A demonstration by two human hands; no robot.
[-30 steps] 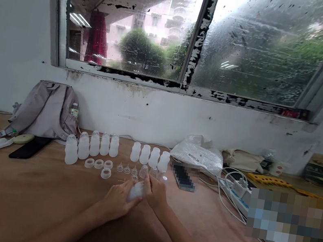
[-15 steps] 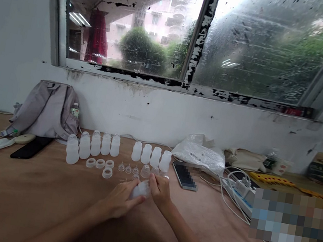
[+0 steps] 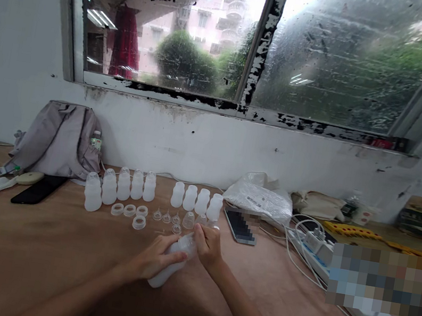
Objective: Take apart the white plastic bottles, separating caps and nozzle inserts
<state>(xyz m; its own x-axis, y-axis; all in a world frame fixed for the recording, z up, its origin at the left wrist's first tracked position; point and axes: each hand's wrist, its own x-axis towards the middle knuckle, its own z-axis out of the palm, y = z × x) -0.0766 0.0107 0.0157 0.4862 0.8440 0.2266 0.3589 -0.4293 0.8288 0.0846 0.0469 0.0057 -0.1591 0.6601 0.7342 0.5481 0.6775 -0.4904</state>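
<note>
My left hand (image 3: 157,261) is wrapped around a frosted white baby bottle (image 3: 165,275), tilted with its base toward me and its top up to the right. At that top end, my right hand (image 3: 208,245) is closed in a pinch; its fingers hide most of what they grip. Just beyond my hands lie several clear teats (image 3: 166,217) and a clear cap (image 3: 188,220), other caps being partly behind my right hand. White collar rings (image 3: 139,222) lie to the left. Open-topped bottles (image 3: 190,199) stand behind, and capped bottles (image 3: 124,185) stand further left.
A grey backpack (image 3: 60,141) leans on the wall at left, near a black phone (image 3: 39,189). To the right are another phone (image 3: 239,226), a plastic bag (image 3: 259,196) and a power strip (image 3: 306,252) with loose cables. Yellow trays (image 3: 354,233) lie at the back right.
The bottle's body has swung down to the left, so more of it shows below my left hand. My right hand stays at its top. The view has shifted slightly.
</note>
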